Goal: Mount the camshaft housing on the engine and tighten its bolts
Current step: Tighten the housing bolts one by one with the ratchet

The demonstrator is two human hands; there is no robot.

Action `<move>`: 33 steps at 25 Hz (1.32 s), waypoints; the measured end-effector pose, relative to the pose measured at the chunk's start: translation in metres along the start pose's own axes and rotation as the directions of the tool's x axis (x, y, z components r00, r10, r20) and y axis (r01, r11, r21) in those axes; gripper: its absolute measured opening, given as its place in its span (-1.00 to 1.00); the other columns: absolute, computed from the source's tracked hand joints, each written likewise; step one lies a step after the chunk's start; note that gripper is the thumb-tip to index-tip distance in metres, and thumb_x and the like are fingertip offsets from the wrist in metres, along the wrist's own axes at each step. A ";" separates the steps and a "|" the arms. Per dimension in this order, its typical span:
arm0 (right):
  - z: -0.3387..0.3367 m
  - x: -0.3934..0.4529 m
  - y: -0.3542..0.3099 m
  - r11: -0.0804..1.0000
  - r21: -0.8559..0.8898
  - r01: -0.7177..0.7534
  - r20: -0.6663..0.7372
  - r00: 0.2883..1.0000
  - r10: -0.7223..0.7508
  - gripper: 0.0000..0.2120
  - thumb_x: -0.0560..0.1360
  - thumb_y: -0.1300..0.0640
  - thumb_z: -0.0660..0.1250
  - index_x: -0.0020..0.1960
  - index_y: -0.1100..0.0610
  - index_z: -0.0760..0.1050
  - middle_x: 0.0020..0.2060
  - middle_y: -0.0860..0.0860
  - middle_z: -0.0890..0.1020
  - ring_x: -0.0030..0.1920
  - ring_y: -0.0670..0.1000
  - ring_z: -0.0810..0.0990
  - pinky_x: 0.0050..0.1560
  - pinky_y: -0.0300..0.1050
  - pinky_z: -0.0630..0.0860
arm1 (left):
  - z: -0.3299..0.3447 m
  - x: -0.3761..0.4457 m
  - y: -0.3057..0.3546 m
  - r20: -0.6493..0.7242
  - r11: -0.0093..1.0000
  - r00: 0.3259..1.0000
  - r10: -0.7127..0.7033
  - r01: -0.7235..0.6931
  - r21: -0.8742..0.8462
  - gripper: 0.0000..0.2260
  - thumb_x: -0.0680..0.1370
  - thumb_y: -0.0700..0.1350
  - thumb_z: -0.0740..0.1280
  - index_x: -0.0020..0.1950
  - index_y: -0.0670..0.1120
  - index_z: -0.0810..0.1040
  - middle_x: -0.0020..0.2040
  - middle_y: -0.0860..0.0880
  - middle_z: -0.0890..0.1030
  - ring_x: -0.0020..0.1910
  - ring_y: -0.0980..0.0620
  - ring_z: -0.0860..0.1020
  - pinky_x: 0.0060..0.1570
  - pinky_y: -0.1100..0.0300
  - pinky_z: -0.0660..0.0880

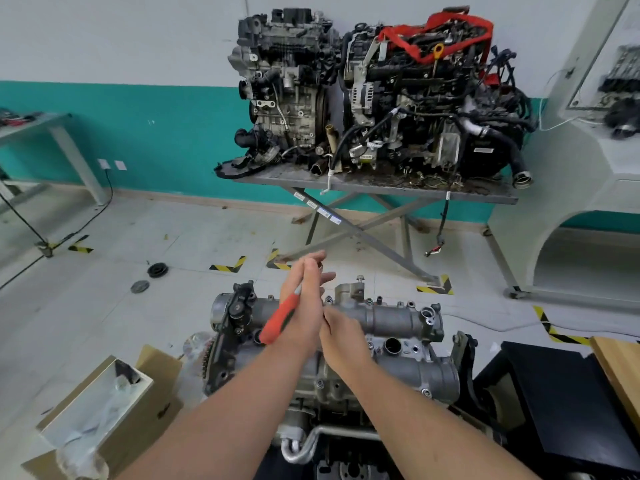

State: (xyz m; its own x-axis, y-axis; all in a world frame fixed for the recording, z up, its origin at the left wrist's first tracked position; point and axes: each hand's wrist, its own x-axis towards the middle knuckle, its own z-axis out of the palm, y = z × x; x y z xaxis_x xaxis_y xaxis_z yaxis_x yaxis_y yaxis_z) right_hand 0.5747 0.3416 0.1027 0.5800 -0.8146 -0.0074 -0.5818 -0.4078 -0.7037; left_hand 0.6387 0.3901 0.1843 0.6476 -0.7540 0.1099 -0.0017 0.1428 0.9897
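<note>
**Hands over the housing, red-handled tool between the palms**

Head view: the engine [332, 382] stands in the foreground with the camshaft housing [391, 320] already sitting on top of it, grey cast metal with round ports facing up. One bolt [360, 279] stands upright at the housing's far edge. The left hand [304, 306] is raised above the housing with its fingers straight and pointing away, and a tool with a red handle [278, 320] lies against its palm, the handle slanting down to the left. The right hand [341, 336] sits just beside the left, touching it near the wrist; its fingers are turned away from the camera, so whether it grips anything cannot be told.

To the lower left an open cardboard box [104, 414] holds clear plastic wrapping. Behind, two more engines [381, 91] rest on a folding metal table [381, 188], one draped with a red strap [436, 32] (the table legs carry small white stickers, too small to read). Yellow-and-black tape [228, 266] marks the floor.
</note>
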 end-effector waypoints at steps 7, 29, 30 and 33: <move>0.007 -0.004 0.010 0.975 -0.195 0.105 -0.046 0.992 -0.116 -0.69 0.69 -0.02 0.10 -0.01 0.14 0.50 -0.12 -0.02 0.45 -0.08 -0.01 0.43 -0.06 -0.07 0.40 | -0.012 0.038 0.013 0.060 0.829 0.868 -0.493 0.490 -0.268 -0.80 0.67 -0.02 0.17 0.13 -0.12 0.48 -0.29 -0.02 0.66 -0.29 0.02 0.67 -0.21 0.11 0.43; -0.002 -0.003 0.011 0.990 -0.119 -0.082 0.085 0.992 0.093 -0.75 0.68 0.11 0.06 0.13 0.17 0.48 0.03 0.19 0.65 0.06 0.22 0.62 -0.09 -0.05 0.44 | -0.003 -0.001 -0.008 0.254 0.951 0.951 0.174 -0.230 0.208 -0.70 0.69 0.08 0.08 0.34 0.16 0.50 0.31 0.06 0.56 0.24 0.18 0.56 0.20 0.11 0.51; -0.002 -0.002 0.013 0.989 -0.129 -0.066 0.099 0.992 0.079 -0.75 0.69 0.09 0.05 0.07 0.16 0.47 0.01 0.20 0.66 0.06 0.23 0.62 -0.08 -0.05 0.43 | 0.003 -0.002 -0.005 0.182 0.996 0.983 0.018 -0.033 0.078 -0.72 0.69 0.10 0.08 0.27 0.21 0.53 0.23 0.08 0.62 0.15 0.19 0.61 0.12 0.13 0.53; -0.001 -0.003 0.016 0.981 -0.193 -0.013 0.131 0.991 0.039 -0.75 0.70 0.01 0.02 -0.06 0.06 0.36 -0.06 0.18 0.65 -0.01 0.22 0.62 -0.12 -0.06 0.41 | 0.014 0.006 0.006 0.065 0.916 0.943 -0.327 0.333 -0.224 -0.69 0.68 0.11 0.14 0.08 -0.02 0.61 -0.03 -0.04 0.73 -0.03 0.03 0.70 -0.04 0.11 0.51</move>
State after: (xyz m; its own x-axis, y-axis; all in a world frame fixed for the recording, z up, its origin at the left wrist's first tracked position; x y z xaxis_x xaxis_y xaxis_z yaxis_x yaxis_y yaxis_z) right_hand 0.5633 0.3375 0.0924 0.6265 -0.7690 -0.1274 -0.6883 -0.4690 -0.5535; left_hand 0.6320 0.3782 0.1923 0.5619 -0.7990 -0.2139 0.3847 0.0235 0.9227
